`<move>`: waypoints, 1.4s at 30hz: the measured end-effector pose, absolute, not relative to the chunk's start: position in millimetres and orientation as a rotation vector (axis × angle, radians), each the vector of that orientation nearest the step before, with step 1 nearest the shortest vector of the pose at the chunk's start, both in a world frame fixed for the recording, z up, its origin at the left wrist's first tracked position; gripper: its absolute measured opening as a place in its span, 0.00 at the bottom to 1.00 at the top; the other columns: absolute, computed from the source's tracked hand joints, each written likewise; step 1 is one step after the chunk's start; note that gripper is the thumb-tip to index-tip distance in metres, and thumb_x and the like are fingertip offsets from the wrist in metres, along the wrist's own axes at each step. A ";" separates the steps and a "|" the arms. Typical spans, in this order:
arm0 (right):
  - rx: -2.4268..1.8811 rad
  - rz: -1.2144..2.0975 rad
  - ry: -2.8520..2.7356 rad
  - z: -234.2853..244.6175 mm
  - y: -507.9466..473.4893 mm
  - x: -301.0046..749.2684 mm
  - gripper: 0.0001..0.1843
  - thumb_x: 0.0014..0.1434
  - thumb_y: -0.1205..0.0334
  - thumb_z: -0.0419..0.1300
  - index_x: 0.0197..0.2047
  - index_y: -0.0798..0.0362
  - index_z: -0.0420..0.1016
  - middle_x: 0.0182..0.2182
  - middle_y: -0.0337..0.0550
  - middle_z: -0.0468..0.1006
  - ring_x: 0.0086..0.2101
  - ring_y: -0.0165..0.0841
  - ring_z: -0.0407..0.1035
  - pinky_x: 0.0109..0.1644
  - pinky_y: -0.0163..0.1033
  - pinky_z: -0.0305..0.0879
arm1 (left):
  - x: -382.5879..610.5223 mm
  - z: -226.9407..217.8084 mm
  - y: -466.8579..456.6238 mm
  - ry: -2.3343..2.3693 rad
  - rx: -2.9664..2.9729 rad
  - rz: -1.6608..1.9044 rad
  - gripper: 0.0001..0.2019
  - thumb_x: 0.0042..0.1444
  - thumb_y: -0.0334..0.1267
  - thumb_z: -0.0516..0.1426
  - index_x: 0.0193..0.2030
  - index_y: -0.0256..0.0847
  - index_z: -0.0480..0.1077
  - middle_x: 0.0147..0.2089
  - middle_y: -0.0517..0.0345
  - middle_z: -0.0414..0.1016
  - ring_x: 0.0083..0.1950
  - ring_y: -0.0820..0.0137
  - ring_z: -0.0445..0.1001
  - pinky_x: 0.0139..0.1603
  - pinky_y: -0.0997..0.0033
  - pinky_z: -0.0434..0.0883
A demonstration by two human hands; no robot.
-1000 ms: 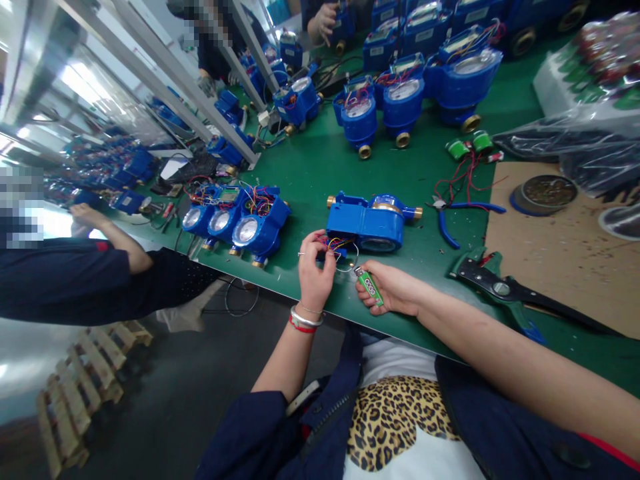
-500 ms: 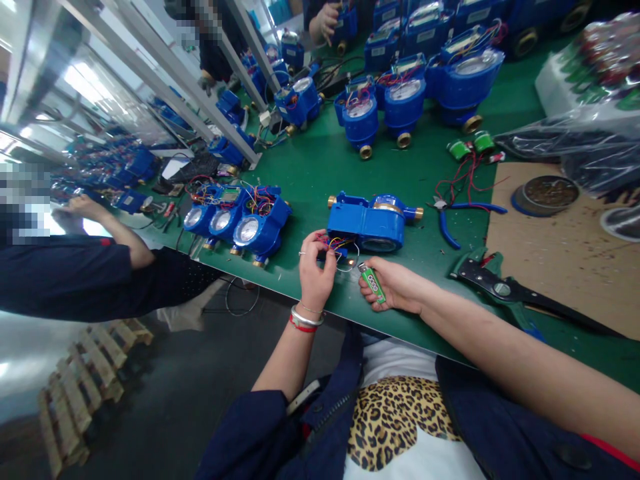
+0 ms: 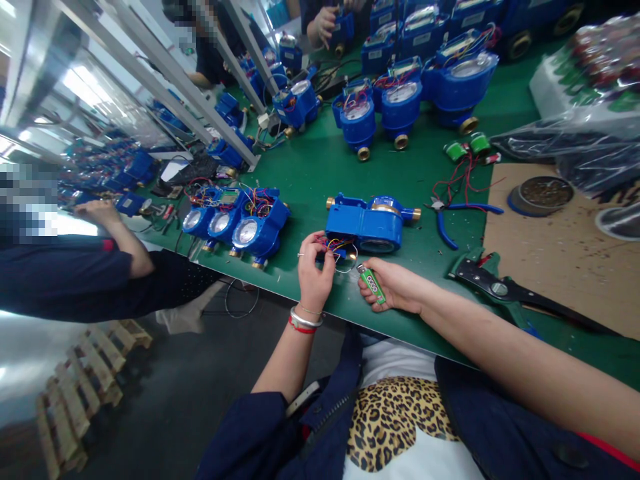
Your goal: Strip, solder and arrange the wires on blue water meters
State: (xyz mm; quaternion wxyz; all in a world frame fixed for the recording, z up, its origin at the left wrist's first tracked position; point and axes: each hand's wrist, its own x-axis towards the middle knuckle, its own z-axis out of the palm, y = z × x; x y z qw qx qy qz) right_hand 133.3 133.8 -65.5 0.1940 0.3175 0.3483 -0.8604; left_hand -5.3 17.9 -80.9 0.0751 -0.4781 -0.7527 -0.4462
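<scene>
As hand clasps oblong lighter, thin wires

The one camera sits on the person's head and looks forward and down at the green desk. It sees a wide space. The person's own shirt is close, at the bottom, and the far part of the desk is up top. The left hand and right hand are near the middle. The desk's edge slants, with the floor at lower left.

A lit green lighter tilts near coloured wires beside a brass-ended blue meter lying crosswise.
</scene>
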 end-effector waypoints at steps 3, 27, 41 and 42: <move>0.893 -2.406 0.977 -65.2 133.4 133.5 0.22 0.64 0.51 0.42 0.25 0.56 0.63 0.21 0.38 0.60 0.19 0.25 0.54 0.21 0.29 0.55 | -5.4 -80.8 17.9 -2.259 -1.435 -1.346 0.02 0.61 0.34 0.53 0.37 0.41 0.63 0.54 0.48 0.68 0.58 0.63 0.67 0.58 0.55 0.65; 0.927 -2.420 1.010 -66.7 130.3 134.3 0.24 0.64 0.50 0.43 0.25 0.57 0.65 0.21 0.38 0.61 0.19 0.24 0.55 0.21 0.29 0.56 | -5.6 -81.1 18.2 -2.261 -1.427 -1.352 0.01 0.61 0.33 0.54 0.37 0.41 0.63 0.53 0.48 0.68 0.57 0.64 0.67 0.58 0.56 0.65; 0.947 -2.465 1.052 -66.2 122.6 137.7 0.24 0.65 0.51 0.42 0.26 0.56 0.65 0.22 0.38 0.63 0.20 0.25 0.58 0.24 0.30 0.60 | -5.9 -82.2 17.9 -2.247 -1.436 -1.381 0.01 0.61 0.33 0.53 0.37 0.41 0.64 0.54 0.47 0.68 0.57 0.63 0.67 0.58 0.55 0.65; 0.953 -2.462 1.055 -66.5 123.2 138.0 0.24 0.65 0.51 0.42 0.26 0.56 0.65 0.22 0.38 0.63 0.20 0.25 0.58 0.24 0.30 0.60 | -5.9 -82.2 17.8 -2.252 -1.434 -1.378 0.01 0.61 0.33 0.54 0.37 0.41 0.64 0.54 0.47 0.68 0.57 0.63 0.67 0.58 0.55 0.65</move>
